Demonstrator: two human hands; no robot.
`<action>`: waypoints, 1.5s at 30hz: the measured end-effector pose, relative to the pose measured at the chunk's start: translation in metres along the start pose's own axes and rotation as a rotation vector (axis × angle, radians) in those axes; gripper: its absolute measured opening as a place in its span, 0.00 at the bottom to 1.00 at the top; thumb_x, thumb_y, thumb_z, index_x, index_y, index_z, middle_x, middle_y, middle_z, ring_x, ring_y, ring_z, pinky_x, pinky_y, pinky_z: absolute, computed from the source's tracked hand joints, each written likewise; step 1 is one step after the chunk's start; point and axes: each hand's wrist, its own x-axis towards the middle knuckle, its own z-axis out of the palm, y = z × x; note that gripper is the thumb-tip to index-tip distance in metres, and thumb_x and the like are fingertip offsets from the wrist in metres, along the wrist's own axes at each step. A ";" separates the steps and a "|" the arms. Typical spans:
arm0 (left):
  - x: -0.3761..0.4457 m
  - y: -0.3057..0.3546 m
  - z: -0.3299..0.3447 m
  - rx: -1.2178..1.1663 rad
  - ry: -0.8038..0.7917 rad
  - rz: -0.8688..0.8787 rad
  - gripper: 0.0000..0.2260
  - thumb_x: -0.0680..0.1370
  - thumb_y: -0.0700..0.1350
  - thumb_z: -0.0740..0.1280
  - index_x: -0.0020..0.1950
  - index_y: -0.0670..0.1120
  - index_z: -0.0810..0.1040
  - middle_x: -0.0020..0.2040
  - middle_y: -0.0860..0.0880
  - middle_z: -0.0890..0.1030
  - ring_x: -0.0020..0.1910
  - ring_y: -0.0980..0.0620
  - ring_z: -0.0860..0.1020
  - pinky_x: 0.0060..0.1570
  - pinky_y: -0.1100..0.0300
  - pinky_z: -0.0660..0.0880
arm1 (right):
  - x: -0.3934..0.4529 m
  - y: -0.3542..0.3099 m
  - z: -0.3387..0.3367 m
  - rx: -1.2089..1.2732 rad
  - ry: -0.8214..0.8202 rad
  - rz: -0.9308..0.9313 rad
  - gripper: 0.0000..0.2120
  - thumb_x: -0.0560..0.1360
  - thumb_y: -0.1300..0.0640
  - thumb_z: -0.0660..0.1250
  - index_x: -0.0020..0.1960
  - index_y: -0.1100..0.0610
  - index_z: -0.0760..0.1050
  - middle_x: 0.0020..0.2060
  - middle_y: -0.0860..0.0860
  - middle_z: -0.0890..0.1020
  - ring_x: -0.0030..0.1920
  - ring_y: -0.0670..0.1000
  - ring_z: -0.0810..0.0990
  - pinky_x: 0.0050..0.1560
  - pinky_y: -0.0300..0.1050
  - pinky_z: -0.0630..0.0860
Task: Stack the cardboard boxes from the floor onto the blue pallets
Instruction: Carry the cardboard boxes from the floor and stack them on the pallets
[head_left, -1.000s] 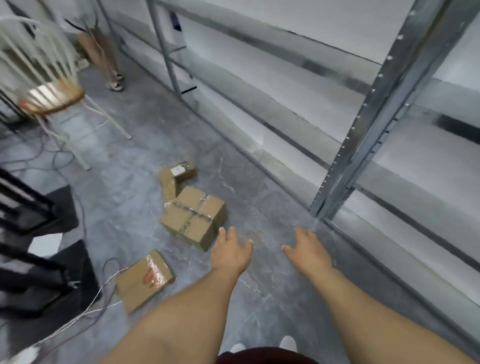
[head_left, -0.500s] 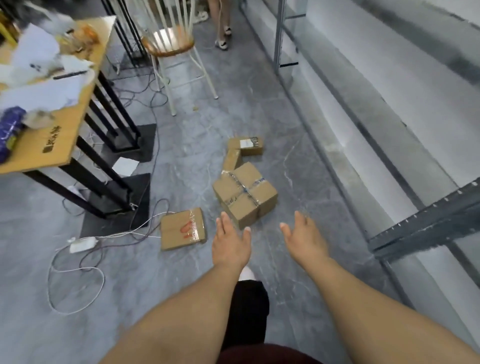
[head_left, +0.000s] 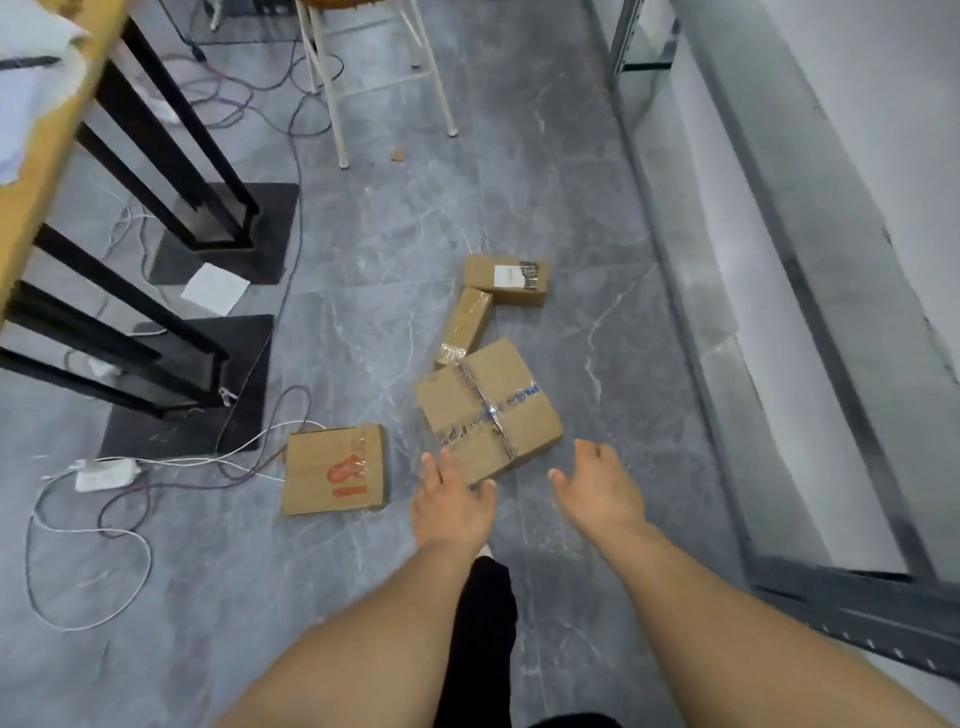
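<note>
Grey marbled floor (head_left: 363, 571) across most of view. Metal shelving rack (head_left: 810, 332) running along right side, dark upright and beam at lower right. Wooden bench (head_left: 57, 135) at upper left edge on black legs with flat black base plates (head_left: 228, 234); papers on top, blurred. White stool legs (head_left: 337, 93) at top centre. Loose cables (head_left: 93, 540) and a white power adapter (head_left: 106, 472) on floor at left.

Both forearms extended forward and down from bottom edge, bare, roughly parallel, converging slightly toward the boxes. Left hand (head_left: 451, 501) palm down, fingers straight and spread a little, fingertips overlapping near edge of large taped box (head_left: 485, 410); contact or just above it, cannot tell. Right hand (head_left: 597, 486) just right of same box, palm turned inward, fingers relaxed and slightly bent, gripping nothing, apart from box.

Large taped box on floor at centre, rotated, tape crossing its top. Flat box with red print (head_left: 335, 470) on floor just left of it, near left hand, a white cable touching its far corner. Narrow box (head_left: 465, 325) behind large one, touching or nearly. Small labelled box (head_left: 506, 279) at narrow box's far end. Pallets outside view.
</note>
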 end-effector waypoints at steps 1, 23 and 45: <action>0.015 0.005 -0.003 0.024 -0.012 -0.015 0.34 0.78 0.54 0.59 0.77 0.45 0.45 0.78 0.44 0.45 0.76 0.45 0.51 0.73 0.51 0.53 | 0.016 -0.005 -0.005 -0.018 -0.021 -0.006 0.25 0.79 0.49 0.59 0.71 0.59 0.60 0.68 0.56 0.65 0.65 0.57 0.69 0.60 0.51 0.69; 0.249 -0.005 0.134 -0.259 0.018 -0.455 0.37 0.77 0.50 0.64 0.77 0.47 0.42 0.77 0.44 0.55 0.75 0.43 0.56 0.71 0.49 0.58 | 0.331 0.032 0.072 -0.234 -0.289 -0.046 0.27 0.76 0.49 0.63 0.69 0.61 0.61 0.66 0.58 0.65 0.63 0.59 0.70 0.57 0.52 0.71; 0.329 -0.080 0.224 -0.721 0.129 -0.840 0.34 0.71 0.43 0.73 0.73 0.46 0.60 0.66 0.43 0.70 0.63 0.41 0.71 0.64 0.46 0.70 | 0.420 0.066 0.170 -0.047 -0.366 0.100 0.33 0.73 0.50 0.70 0.70 0.64 0.61 0.65 0.59 0.72 0.64 0.59 0.72 0.57 0.46 0.69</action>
